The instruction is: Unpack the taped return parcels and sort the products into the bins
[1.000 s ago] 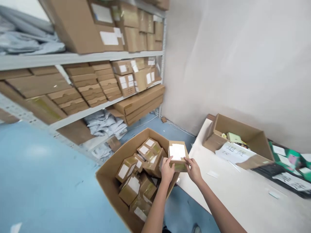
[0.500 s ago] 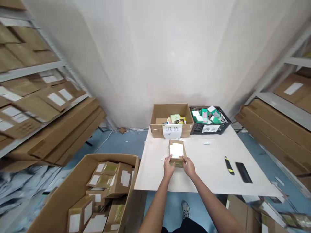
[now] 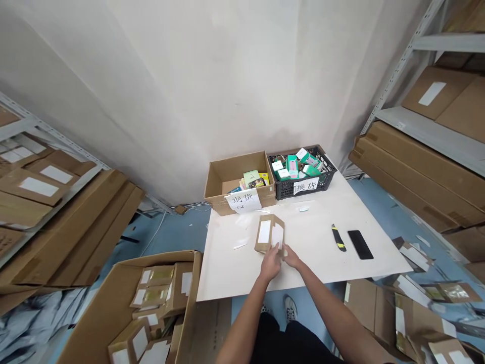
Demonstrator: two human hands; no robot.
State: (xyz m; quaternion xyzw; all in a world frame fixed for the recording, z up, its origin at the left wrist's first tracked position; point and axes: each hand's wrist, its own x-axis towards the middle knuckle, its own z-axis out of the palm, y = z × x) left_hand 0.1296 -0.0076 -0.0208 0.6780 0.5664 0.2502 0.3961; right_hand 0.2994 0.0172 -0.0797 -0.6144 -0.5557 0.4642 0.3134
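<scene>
A small brown cardboard parcel (image 3: 269,233) with white labels is tilted up on the white table (image 3: 227,263). My left hand (image 3: 271,264) grips its near left edge, fingers curled against it. My right hand (image 3: 291,258) holds its near right corner, fingers closed on it. The parcel sits mid-table, in front of an open cardboard box (image 3: 217,174) with a handwritten paper sign.
A black crate (image 3: 326,178) of green and white boxes stands at the table's back right. A utility knife (image 3: 338,237) and a black phone (image 3: 360,244) lie to the right. A large carton (image 3: 109,308) of similar parcels sits on the floor, left. Shelves of boxes flank both sides.
The parcel went from over the floor carton to the table and is now tipped up on edge. My view swung right, toward the table.
</scene>
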